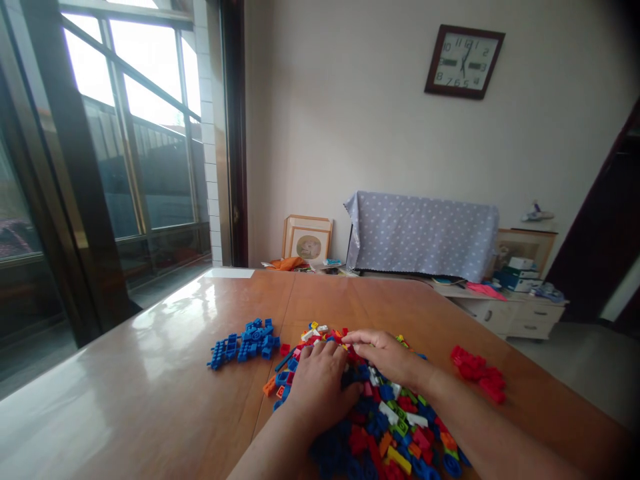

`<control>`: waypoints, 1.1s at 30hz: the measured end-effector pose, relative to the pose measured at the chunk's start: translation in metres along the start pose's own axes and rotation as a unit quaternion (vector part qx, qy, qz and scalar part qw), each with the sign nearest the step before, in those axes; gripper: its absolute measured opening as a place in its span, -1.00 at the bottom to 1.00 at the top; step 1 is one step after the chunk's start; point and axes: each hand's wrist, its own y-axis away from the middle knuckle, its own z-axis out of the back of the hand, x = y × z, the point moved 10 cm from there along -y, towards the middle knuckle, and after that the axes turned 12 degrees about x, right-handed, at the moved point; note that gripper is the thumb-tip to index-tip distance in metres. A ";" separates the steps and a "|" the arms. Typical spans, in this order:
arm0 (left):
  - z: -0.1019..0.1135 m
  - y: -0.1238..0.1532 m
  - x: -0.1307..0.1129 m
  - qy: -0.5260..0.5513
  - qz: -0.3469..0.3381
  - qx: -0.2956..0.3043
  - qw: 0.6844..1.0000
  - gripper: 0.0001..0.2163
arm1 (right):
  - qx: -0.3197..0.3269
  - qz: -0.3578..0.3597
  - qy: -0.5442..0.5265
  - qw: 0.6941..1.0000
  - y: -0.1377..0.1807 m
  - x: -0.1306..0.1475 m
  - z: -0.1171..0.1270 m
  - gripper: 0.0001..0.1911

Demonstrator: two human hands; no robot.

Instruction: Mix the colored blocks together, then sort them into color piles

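Observation:
A heap of mixed toy building bricks [395, 427] in red, blue, white, yellow, green and orange lies on the table in front of me. My left hand [323, 383] rests palm down on its left part, fingers forward and bent a little, thumb out to the right. Reaching in from the right, my right hand [383, 352] is over the far part of the heap, its fingers stretched to the left, close to the left fingertips. I see no brick held in either hand, though the palms are hidden. Blue bricks [253, 340] form a separate group on the left.
Red bricks [479, 373] sit in a group on the table's right side. The brown table [165, 393] shines with window light at left. Beyond it are a cloth-covered object [420, 233], a framed picture [309, 241], a low cabinet [520, 317] and a wall clock [465, 61].

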 end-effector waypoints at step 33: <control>0.010 -0.001 0.059 0.114 0.152 -0.111 0.976 -0.72 | 0.134 -0.023 0.097 0.986 -0.118 -0.028 -0.039 -0.82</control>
